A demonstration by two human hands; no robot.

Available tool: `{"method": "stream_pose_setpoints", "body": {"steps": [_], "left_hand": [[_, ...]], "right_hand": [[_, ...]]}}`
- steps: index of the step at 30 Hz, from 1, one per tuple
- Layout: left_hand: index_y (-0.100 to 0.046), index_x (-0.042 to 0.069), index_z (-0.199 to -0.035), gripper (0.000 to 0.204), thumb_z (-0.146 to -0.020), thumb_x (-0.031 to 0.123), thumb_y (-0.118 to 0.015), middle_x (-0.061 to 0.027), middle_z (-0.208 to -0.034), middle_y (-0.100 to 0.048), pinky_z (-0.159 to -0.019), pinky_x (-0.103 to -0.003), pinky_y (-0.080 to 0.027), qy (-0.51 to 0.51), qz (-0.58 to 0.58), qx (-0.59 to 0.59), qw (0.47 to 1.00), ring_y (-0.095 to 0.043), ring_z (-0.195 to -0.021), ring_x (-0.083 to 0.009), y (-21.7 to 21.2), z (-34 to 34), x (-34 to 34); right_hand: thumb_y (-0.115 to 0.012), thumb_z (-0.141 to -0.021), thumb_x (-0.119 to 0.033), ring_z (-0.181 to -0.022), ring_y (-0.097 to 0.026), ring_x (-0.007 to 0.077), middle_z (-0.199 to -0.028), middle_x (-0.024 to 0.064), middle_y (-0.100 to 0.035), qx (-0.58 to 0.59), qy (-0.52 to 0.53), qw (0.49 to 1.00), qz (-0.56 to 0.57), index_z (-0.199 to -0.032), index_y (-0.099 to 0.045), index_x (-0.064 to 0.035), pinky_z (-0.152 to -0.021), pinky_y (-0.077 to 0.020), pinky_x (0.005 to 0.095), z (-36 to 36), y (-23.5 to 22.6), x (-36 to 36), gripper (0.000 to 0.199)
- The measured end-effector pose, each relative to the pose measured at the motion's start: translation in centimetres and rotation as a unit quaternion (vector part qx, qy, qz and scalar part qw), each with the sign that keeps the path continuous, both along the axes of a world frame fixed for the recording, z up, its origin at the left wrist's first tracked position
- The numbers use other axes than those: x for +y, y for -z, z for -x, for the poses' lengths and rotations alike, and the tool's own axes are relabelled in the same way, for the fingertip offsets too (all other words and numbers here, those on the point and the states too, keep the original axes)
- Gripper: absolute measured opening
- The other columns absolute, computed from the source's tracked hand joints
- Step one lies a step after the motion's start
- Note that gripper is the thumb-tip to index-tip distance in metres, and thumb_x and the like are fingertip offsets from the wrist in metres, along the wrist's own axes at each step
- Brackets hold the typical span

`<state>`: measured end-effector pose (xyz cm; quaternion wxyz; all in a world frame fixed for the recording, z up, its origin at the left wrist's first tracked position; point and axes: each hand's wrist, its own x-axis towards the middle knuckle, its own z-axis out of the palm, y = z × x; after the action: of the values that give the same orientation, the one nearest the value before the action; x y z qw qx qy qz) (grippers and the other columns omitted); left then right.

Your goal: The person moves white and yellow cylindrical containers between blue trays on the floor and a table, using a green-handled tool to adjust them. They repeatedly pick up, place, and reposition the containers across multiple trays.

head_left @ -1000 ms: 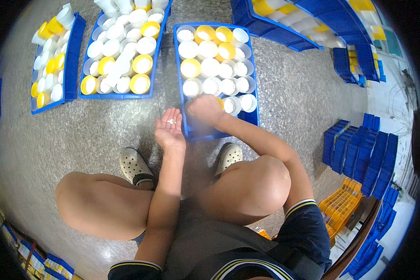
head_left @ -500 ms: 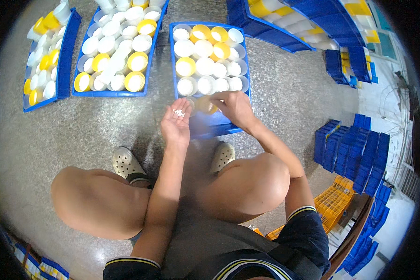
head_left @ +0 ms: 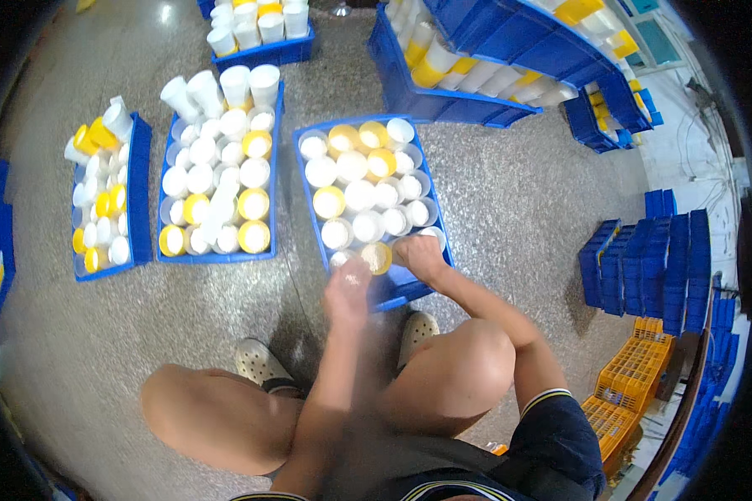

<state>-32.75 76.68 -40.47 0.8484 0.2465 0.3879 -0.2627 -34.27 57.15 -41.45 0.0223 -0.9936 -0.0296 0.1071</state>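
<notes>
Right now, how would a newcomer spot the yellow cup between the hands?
Start at the blue crate at the centre of the view. In its row nearest the picture's lower edge, look between the left hand and the right hand. The yellow cup there is the only one of its colour showing in that row.
</notes>
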Motion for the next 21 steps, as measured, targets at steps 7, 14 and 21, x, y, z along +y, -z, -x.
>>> {"method": "stream_pose_setpoints", "body": {"steps": [7, 14, 21], "left_hand": [[-0.053, -0.01, -0.122, 0.044, -0.105, 0.028, -0.038, -0.0209, -0.125, -0.057, -0.108, -0.042, -0.044, 0.063, 0.002, -0.038, 0.997, -0.054, -0.121, -0.0314, 0.5, 0.1, -1.6], [-0.054, -0.006, -0.122, 0.038, -0.1, 0.022, -0.042, -0.0163, -0.112, -0.063, -0.094, -0.04, -0.05, 0.022, 0.075, -0.021, 0.997, -0.061, -0.109, -0.028, -1.0, -7.9, -7.7], [-0.012, 0.002, -0.154, 0.078, -0.1, 0.045, -0.048, -0.0212, -0.157, -0.018, -0.113, -0.052, -0.034, 0.156, -0.055, -0.192, 0.967, -0.025, -0.144, -0.0379, -10.1, -24.2, -14.6]], "right_hand": [[-0.062, -0.082, -0.022, -0.072, -0.068, 0.0293, -0.079, 0.007, -0.07, -0.029, 0.089, 0.988, -0.124, -0.084, -0.072, -0.0189, -0.06, -0.0521, 0.039, 0.3, -4.8, 0.6, 0.011], [-0.067, -0.083, -0.016, -0.082, -0.068, 0.0304, -0.092, 0.0095, -0.071, -0.16, 0.034, 0.956, -0.245, -0.107, -0.072, -0.0174, -0.07, -0.0543, 0.0391, 0.1, -10.1, 2.0, 0.025], [-0.07, -0.087, -0.013, -0.089, -0.071, 0.027, -0.104, 0.0123, -0.072, -0.095, 0.263, 0.866, -0.414, -0.112, -0.07, -0.0055, -0.075, -0.0557, 0.0357, 3.7, -19.6, -3.0, 0.026]]}}
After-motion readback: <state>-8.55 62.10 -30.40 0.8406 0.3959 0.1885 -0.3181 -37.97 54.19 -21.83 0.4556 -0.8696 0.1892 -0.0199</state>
